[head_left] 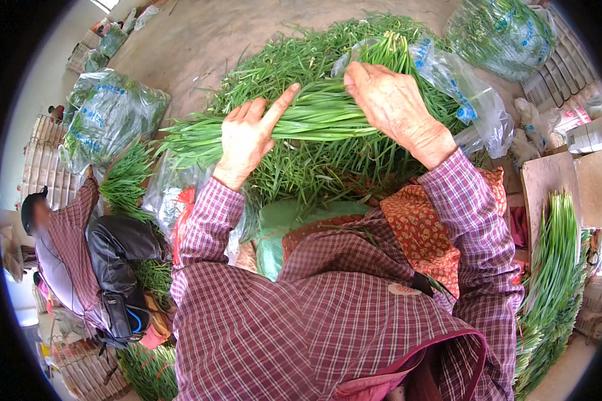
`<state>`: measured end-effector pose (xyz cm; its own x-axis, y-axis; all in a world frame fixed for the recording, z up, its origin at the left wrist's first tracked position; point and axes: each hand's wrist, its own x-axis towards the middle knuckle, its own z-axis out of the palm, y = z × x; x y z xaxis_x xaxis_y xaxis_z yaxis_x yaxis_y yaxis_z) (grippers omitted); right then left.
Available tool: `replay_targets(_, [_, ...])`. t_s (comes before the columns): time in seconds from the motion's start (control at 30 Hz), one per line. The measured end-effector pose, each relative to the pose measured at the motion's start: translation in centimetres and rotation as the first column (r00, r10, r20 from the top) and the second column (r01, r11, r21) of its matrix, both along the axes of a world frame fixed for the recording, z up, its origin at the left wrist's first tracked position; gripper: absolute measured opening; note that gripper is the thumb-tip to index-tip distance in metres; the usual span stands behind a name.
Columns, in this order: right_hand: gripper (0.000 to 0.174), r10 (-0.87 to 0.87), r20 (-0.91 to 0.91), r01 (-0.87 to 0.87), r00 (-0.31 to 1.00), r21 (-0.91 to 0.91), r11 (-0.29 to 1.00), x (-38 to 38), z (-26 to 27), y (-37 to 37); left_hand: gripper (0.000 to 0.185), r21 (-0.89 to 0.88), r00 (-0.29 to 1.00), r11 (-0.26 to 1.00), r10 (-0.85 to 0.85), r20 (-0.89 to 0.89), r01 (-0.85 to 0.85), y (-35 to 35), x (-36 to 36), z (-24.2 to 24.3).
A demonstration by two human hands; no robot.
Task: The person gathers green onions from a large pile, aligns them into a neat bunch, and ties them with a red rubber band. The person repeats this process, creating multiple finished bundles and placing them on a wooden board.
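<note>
Long green leafy stalks, likely garlic chives, lie in a bundle across a large heap of the same greens. My left hand rests on the bundle towards its leafy left end, index finger stretched out. At the bundle's right end is my right hand, fingers bent down at the stalks; its fingertips are partly hidden, so its grip cannot be told. Just beyond it, another bunch with pale cut ends lies on a clear plastic bag with blue print. Red ties hang beside my left sleeve.
A co-worker sits at the left near a bunch of greens. Filled plastic bags stand at the upper left and upper right. At the right, stacked greens lie beside a board. Plastic crates line the wall.
</note>
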<state>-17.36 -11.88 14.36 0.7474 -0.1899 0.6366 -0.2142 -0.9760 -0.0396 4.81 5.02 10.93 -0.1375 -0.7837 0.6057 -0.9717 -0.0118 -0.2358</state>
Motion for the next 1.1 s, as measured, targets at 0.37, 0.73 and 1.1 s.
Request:
replay_targets(0.37, [0.016,-0.423,-0.204,0.456,0.883,0.153,0.877,-8.1,-3.2,-7.6,0.103,0.026,0.997,0.998,0.057,-0.048,-0.056,2.5,1.8,-0.3])
replay_targets(0.73, [0.036,0.190,-0.265,-0.044,0.945,0.473,0.880,0.5,-0.4,-3.2,0.102,0.076,0.999,0.996,-0.051,0.010,0.050,0.9,-0.7,0.2])
replay_targets(1.1, [0.019,-0.178,0.229,0.117,0.957,0.254,0.960,-0.2,-3.3,-2.3,0.106,0.036,0.990,0.996,-0.080,-0.120,0.085,0.0,-1.6,0.1])
